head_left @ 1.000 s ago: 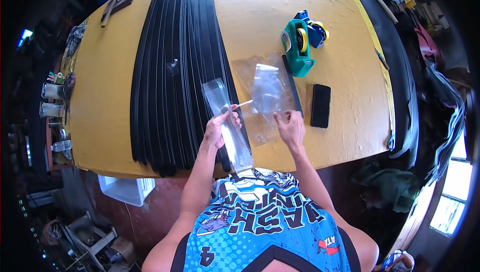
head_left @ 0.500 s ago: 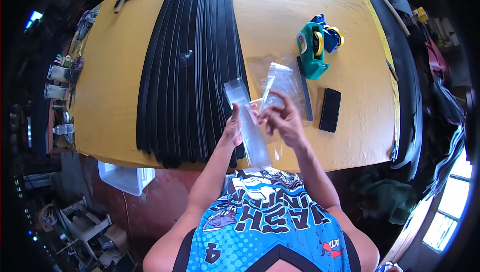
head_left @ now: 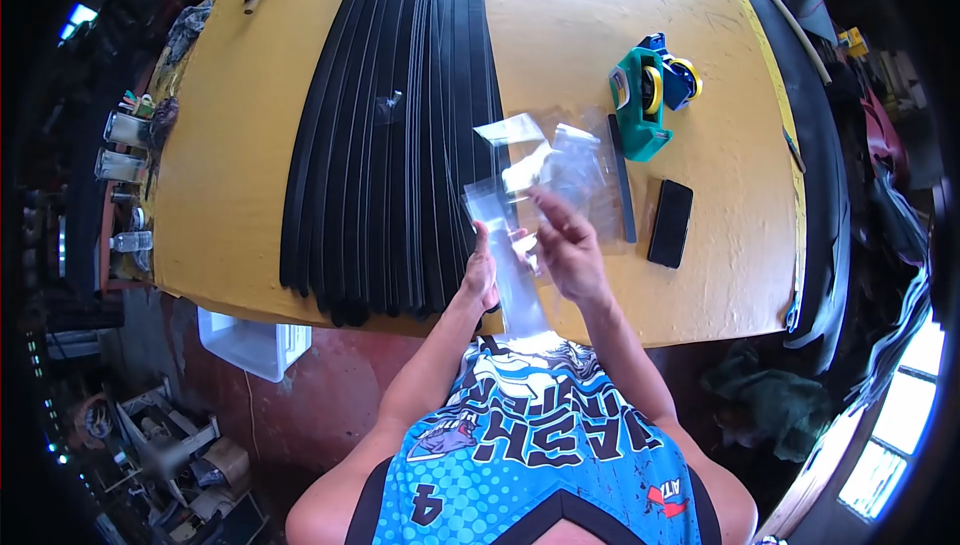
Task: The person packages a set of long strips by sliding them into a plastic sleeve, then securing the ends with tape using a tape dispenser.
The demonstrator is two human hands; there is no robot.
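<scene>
The left hand point(head_left: 482, 273) holds a clear plastic sleeve point(head_left: 513, 285) lengthwise near-to-far, just left of the right hand point(head_left: 571, 253), whose grip I cannot tell.

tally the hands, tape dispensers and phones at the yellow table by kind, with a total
Hands: 2 (left hand, right hand)
Tape dispensers: 2 (green dispenser, blue dispenser)
Phones: 1 (black phone)
Total: 5
</scene>
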